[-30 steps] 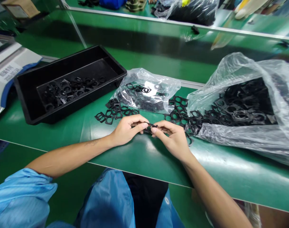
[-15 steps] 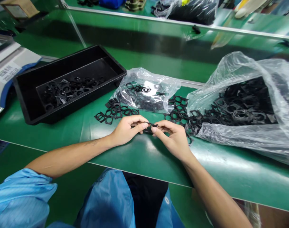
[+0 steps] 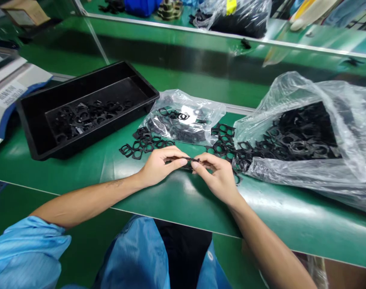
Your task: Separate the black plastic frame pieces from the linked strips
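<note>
Between my two hands is a thin black plastic part (image 3: 192,159), seen nearly edge-on, so its full shape does not show. My left hand (image 3: 160,165) pinches its left end between thumb and fingers. On the other end, the thumb and fingertips of my right hand (image 3: 218,172) are closed. Just beyond my left hand lies a loose group of black ring-shaped frames (image 3: 143,140). More such frames (image 3: 223,140) are scattered behind my right hand, beside a clear plastic bag (image 3: 197,104) with black parts and small rings on it.
A black tray (image 3: 41,154) holding black parts stands at the left, near a blue-and-white machine (image 3: 13,86). To the right, a large clear bag (image 3: 291,170) lies open with black frames spilling out. A raised green shelf (image 3: 183,32) at the back carries bags and a blue bin (image 3: 142,6).
The view has shifted slightly. Both hands stay in nearly the same place, still holding the black part, which now looks flatter, more edge-on.
</note>
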`<state>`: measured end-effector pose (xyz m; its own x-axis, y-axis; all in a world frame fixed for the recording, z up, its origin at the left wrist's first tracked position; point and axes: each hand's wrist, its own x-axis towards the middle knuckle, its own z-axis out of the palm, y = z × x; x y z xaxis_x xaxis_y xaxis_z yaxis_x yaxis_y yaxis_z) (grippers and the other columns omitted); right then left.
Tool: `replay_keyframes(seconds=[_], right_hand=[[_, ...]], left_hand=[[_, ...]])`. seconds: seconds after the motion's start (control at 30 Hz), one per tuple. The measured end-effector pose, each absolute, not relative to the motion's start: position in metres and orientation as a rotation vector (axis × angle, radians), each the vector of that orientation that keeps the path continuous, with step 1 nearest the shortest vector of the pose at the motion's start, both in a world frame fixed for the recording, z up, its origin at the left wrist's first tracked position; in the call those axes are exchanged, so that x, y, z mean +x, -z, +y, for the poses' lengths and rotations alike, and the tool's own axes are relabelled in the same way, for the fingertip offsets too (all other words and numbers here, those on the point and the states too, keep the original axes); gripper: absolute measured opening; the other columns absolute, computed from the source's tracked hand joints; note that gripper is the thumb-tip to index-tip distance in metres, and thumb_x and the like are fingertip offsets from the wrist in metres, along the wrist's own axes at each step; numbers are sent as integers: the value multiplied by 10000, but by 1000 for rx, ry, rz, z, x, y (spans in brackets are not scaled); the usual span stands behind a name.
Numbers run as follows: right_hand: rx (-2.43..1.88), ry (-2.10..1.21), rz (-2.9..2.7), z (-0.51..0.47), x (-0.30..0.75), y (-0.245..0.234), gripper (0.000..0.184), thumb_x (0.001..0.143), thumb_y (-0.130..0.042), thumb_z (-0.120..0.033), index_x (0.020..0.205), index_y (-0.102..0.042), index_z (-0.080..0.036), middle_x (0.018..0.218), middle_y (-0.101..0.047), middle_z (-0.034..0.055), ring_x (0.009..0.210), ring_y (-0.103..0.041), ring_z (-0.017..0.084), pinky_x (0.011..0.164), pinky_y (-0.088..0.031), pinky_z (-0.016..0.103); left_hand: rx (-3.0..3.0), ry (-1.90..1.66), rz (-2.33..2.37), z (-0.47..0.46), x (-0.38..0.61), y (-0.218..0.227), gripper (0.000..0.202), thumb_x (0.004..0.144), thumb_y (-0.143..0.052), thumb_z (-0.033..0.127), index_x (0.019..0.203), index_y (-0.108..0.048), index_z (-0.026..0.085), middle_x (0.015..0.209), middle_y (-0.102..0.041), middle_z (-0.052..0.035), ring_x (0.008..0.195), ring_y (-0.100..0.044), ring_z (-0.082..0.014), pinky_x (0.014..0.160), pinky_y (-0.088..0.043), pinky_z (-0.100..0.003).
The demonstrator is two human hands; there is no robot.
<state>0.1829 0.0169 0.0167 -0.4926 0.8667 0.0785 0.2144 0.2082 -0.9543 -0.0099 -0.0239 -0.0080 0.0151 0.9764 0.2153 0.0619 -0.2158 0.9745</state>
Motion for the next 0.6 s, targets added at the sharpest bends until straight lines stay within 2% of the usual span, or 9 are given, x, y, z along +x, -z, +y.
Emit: replay_keyframes(seconds=[0.07, 0.23, 0.43, 0.6], right_hand=[[-999, -1343, -1824, 19, 183, -16, 252, 887, -711, -425, 802, -683, -190, 685, -655, 7, 605, -621, 139, 633, -534, 261], [-975, -1339, -1831, 21, 184, -13, 236, 892, -704, -403, 791, -692, -190, 707, -682, 21, 609, -632, 147, 607, -536, 262], [-825, -894, -2028, 20, 186, -12, 124, 945, -659, -239, 903, -771, -207, 890, -781, 62, 794, -720, 185, 779, -601, 324], [-749, -633, -2073, 18, 188, -11, 142, 947, -659, -196, 986, -793, -222, 951, -790, 74, 829, -742, 189, 787, -621, 333]], left_hand=[[1446, -1335, 1152, -25, -9, 9, 195, 864, -751, 336, 932, -801, 160, 877, -772, -67, 793, -715, -149, 716, -584, -228], [1604, -1395, 1208, -27, -8, 11, 166, 874, -748, 307, 933, -799, 160, 814, -759, -55, 714, -687, -129, 669, -570, -222], [1921, -1551, 1199, -26, -11, 10, 110, 883, -741, 226, 970, -798, 188, 867, -762, -47, 770, -690, -124, 735, -571, -235], [1978, -1593, 1204, -25, -12, 11, 127, 903, -709, 182, 987, -800, 213, 871, -739, -32, 777, -681, -107, 731, -559, -216]])
